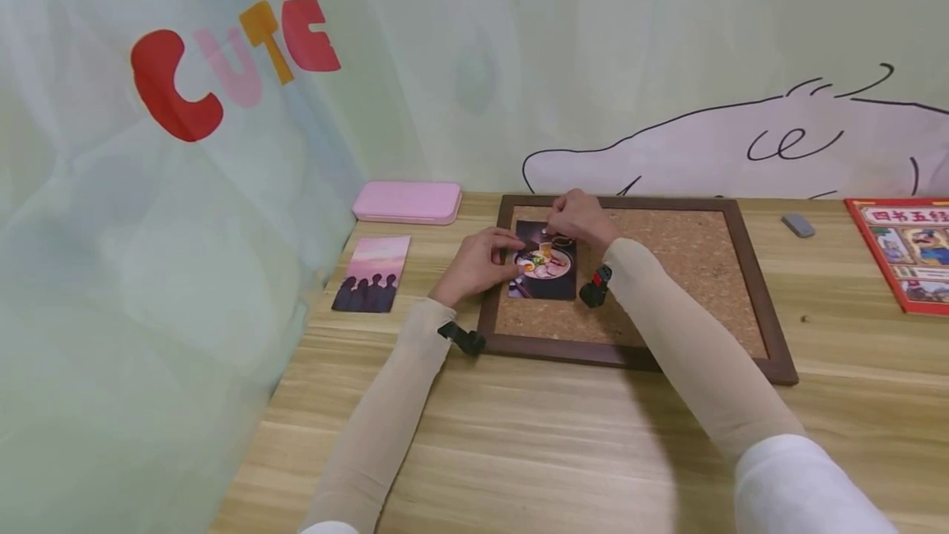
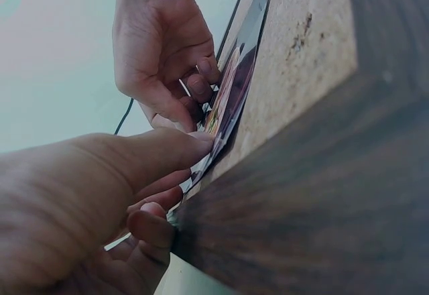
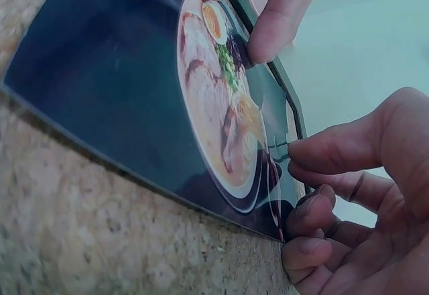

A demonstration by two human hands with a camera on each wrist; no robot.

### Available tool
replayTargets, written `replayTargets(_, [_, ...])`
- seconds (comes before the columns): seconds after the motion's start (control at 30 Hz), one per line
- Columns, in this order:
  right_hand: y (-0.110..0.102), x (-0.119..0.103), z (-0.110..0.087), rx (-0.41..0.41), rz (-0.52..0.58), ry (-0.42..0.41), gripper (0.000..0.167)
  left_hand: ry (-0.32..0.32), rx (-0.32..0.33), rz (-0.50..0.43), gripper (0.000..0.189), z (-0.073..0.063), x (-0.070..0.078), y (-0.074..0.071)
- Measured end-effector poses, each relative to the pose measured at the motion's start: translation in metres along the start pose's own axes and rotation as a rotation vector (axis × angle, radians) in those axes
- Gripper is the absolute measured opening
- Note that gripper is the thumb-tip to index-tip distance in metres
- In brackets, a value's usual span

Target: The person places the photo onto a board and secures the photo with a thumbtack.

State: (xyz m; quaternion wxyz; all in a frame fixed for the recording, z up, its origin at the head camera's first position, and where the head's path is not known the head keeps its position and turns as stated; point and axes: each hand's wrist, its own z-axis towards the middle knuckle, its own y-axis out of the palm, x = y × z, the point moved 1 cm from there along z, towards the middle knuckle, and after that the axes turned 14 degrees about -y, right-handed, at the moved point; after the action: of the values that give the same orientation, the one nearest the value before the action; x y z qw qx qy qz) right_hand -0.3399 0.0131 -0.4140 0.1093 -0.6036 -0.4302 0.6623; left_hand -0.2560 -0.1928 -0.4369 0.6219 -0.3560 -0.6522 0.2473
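A photo card [image 1: 522, 291] of a ramen-like dish in a round bowl lies on the left part of a cork board [image 1: 682, 270] with a dark wooden frame. My left hand [image 1: 478, 264] reaches over the frame's left side, its thumb and forefinger resting on the photo card [image 3: 120, 94]. At the card's top edge, my right hand [image 1: 582, 217] pinches a small pin between thumb and forefinger. Only a thin dark bit of the pin [image 3: 279, 146] shows at the fingertips; the rest is hidden. The right hand's other fingers are curled near the card's corner.
A second photo card [image 1: 373, 274], with silhouettes against a pink sky, lies left of the board. Behind it sits a pink case [image 1: 407, 202]. A grey eraser-like block [image 1: 798, 225] and a red-edged book [image 1: 912, 254] lie to the right on the wooden table [image 1: 519, 443].
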Motion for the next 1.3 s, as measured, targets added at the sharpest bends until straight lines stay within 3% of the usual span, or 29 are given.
replayTargets(0.23, [0.0015, 0.0030, 0.0002, -0.001, -0.017, -0.030, 0.018, -0.012, -0.009, 0.000, 0.043, -0.0013, -0.0008, -0.0007])
replayTargets(0.8, [0.0011, 0.0050, -0.0021, 0.000, 0.034, 0.018, 0.020, -0.013, -0.007, -0.002, 0.042, -0.0015, -0.0008, 0.0002])
replayTargets(1.3, [0.0038, 0.0024, 0.0019, 0.010, -0.037, -0.006, 0.017, -0.006, -0.016, 0.013, 0.043, -0.0002, 0.0009, -0.0012])
